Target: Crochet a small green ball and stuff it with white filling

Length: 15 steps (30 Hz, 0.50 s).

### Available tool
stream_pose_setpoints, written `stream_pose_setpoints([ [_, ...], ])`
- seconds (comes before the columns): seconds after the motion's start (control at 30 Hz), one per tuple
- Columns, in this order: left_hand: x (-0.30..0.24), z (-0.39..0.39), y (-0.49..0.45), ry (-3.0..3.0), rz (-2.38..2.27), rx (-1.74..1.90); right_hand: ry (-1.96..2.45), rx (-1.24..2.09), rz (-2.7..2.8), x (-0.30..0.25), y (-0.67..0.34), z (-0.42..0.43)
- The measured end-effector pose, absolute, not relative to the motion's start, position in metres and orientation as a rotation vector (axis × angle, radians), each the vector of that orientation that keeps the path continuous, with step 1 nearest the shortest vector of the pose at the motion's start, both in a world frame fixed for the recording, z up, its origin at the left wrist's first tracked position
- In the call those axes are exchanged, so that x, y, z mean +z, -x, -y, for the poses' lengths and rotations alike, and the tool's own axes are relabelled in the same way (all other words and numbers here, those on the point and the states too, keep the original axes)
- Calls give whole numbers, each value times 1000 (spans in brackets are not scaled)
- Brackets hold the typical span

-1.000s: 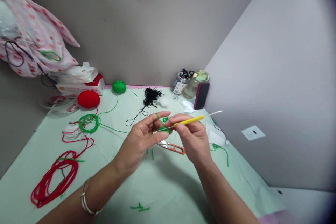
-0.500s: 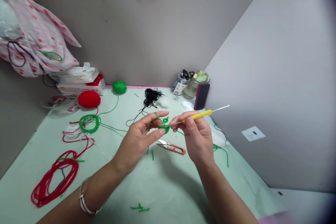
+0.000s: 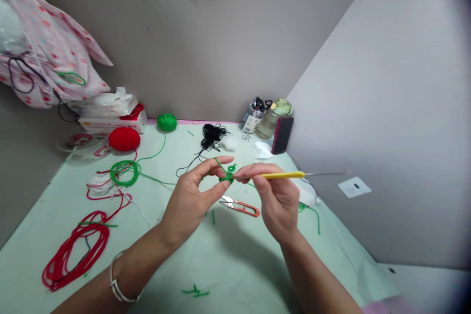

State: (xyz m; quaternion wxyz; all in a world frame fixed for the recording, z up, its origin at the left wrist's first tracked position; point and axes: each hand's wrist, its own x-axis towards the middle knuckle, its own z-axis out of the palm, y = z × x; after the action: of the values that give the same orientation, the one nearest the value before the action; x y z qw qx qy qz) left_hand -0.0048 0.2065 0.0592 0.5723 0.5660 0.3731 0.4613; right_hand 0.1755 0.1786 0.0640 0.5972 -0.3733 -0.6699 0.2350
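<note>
My left hand (image 3: 193, 191) pinches a small piece of green crochet work (image 3: 227, 177) between thumb and fingers, and green yarn runs up over its raised forefinger. My right hand (image 3: 277, 198) grips a crochet hook (image 3: 283, 175) by its yellow handle, the shaft lying nearly level. One metal end of the hook meets the green piece; the other sticks out to the right. A small green curl stands at the top of the piece. Under the hands, thread snips (image 3: 241, 206) with an orange handle lie on the table.
Left of my hands lie a green yarn coil (image 3: 125, 173), a red yarn coil (image 3: 75, 250), a red ball (image 3: 124, 139) and a green ball (image 3: 167, 122). Behind are black yarn (image 3: 213, 136), a pen jar (image 3: 253, 117), a bottle (image 3: 273, 120) and a phone (image 3: 282, 136). Green scraps (image 3: 196, 291) lie in front.
The crochet hook has swung from tilted up to nearly level, and its free end has dropped and moved right. My right hand has turned with it; my left hand has barely moved.
</note>
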Motion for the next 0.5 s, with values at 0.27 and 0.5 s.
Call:
stream_pose_setpoints([
  [0.27,62,-204,0,-1586,-989,1342,813,-295,2018,64,-170,-176],
  [0.5,63,-209,6,-1297,-939,1167,815,-278,1931,54,-169,-177],
])
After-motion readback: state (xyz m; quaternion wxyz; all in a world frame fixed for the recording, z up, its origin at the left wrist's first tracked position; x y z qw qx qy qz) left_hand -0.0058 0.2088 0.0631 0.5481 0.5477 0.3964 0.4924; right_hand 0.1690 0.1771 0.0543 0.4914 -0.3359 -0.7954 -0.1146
